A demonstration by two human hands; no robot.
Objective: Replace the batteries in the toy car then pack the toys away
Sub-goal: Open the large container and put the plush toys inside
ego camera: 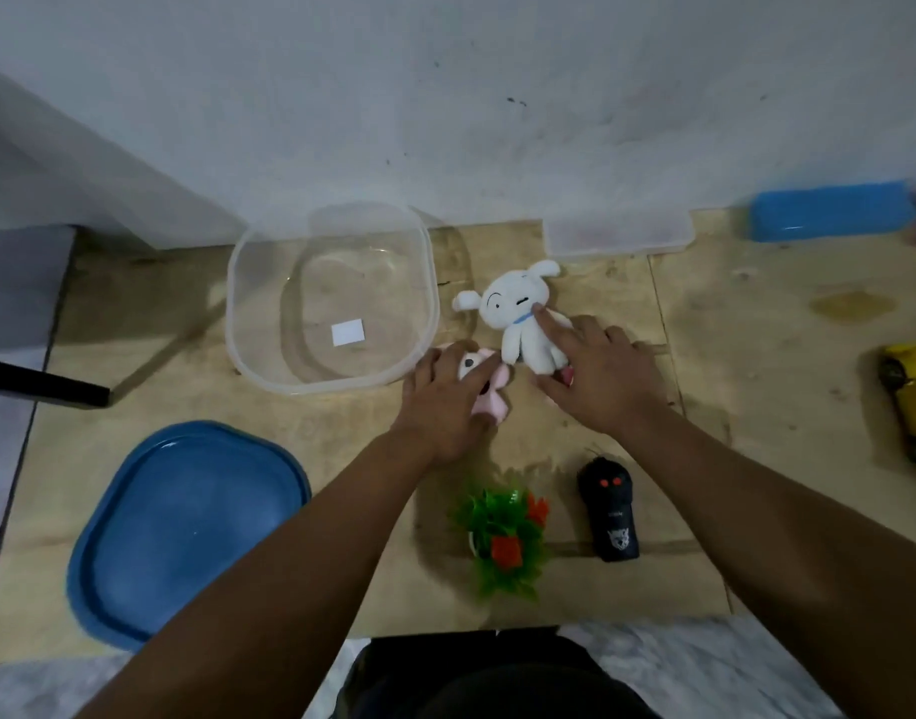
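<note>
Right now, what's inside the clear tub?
The clear tub holds no toys; only a white square label shows on its floor. Its near-right rim is covered by the left hand.

The light is dim and bluish. Soft shadows fall beside the clear tub (331, 298). The edges bend and blur, and the whole picture looks a little fuzzy.
</note>
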